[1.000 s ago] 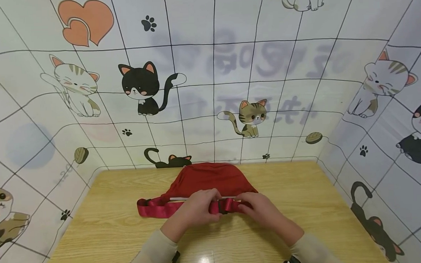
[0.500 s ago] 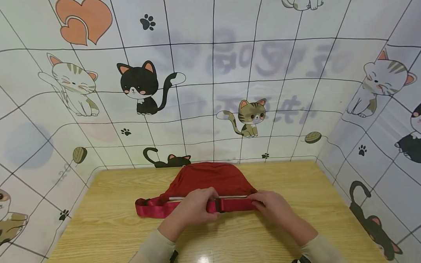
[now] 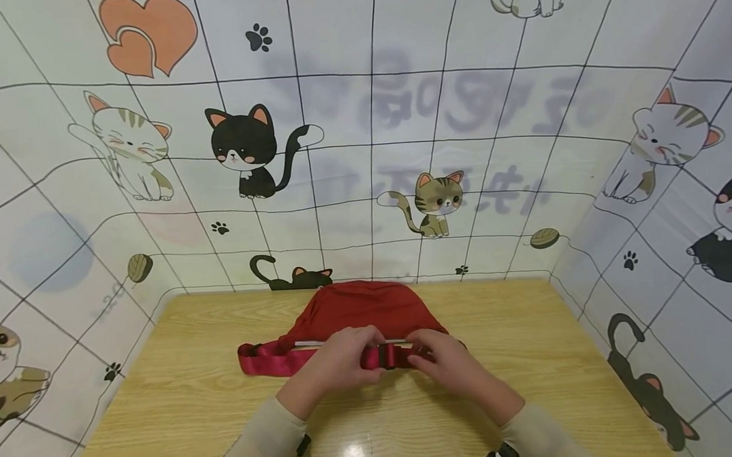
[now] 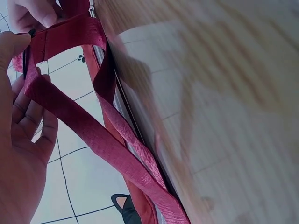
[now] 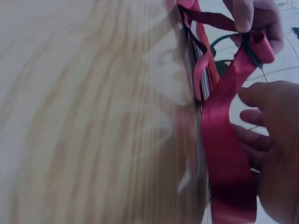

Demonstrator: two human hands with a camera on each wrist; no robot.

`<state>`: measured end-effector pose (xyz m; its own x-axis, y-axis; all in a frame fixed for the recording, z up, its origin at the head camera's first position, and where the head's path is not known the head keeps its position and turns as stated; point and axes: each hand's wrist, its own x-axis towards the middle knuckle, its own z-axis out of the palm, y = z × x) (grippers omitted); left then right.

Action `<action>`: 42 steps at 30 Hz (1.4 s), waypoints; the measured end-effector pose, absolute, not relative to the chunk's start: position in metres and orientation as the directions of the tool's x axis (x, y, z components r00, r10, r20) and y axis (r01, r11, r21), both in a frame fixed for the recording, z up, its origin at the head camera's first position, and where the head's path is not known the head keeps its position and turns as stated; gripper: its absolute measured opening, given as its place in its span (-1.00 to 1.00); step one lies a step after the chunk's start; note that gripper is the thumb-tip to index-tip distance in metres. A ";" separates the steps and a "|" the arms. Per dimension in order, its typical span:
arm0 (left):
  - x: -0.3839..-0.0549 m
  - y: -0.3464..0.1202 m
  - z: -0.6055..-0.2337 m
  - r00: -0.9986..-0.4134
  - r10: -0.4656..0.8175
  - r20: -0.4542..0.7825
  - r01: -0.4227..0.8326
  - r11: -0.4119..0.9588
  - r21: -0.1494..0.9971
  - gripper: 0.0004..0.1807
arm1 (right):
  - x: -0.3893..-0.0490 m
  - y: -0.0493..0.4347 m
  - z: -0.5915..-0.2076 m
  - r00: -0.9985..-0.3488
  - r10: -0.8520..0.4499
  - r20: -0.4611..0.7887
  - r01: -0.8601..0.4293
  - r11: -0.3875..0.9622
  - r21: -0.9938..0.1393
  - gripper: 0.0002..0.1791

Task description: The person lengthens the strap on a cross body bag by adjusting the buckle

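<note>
A red waist bag (image 3: 369, 309) lies on the table, its red webbing strap (image 3: 270, 364) running along the near side. My left hand (image 3: 342, 360) pinches the strap at its black slider buckle (image 3: 382, 356), thumb on the buckle in the left wrist view (image 4: 26, 56). To the right of the buckle, my right hand (image 3: 448, 362) hovers around the strap. In the right wrist view its thumb stays at the strap's edge (image 5: 229, 154) while its fingers reach behind, loosely bent and not pinching. A folded strap end stands by the buckle (image 5: 251, 49).
The wooden table (image 3: 183, 407) extends on both sides of the bag and in front of it. A white cloth wall (image 3: 337, 121) printed with cats and grid lines surrounds the table at the back and sides.
My right hand moved right along the strap, drawing it straight, then came back left toward the buckle. The left hand keeps its pinch in nearly the same place.
</note>
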<state>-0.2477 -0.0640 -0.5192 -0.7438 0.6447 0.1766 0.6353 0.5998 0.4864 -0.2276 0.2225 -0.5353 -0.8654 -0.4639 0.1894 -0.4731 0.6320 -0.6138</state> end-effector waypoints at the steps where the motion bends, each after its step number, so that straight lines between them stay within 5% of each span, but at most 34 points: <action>1: -0.248 -0.064 -0.519 -0.743 0.646 0.175 0.635 0.598 0.489 -0.53 | -0.228 0.220 -0.536 -0.870 -0.459 0.180 -0.460 0.624 -0.632 -0.71; 8: -0.247 -0.062 -0.517 -0.735 0.650 0.196 0.647 0.584 0.490 -0.53 | -0.232 0.214 -0.535 -0.889 -0.434 0.146 -0.398 0.574 -0.715 -0.93; 18: -0.247 -0.063 -0.516 -0.725 0.654 0.216 0.659 0.569 0.492 -0.52 | -0.231 0.213 -0.531 -0.892 -0.438 0.109 -0.346 0.507 -0.789 -0.89; 42: -0.248 -0.067 -0.513 -0.714 0.644 0.274 0.691 0.584 0.426 -0.53 | -0.229 0.230 -0.513 -0.854 -0.475 0.214 -0.463 0.505 -0.728 -0.84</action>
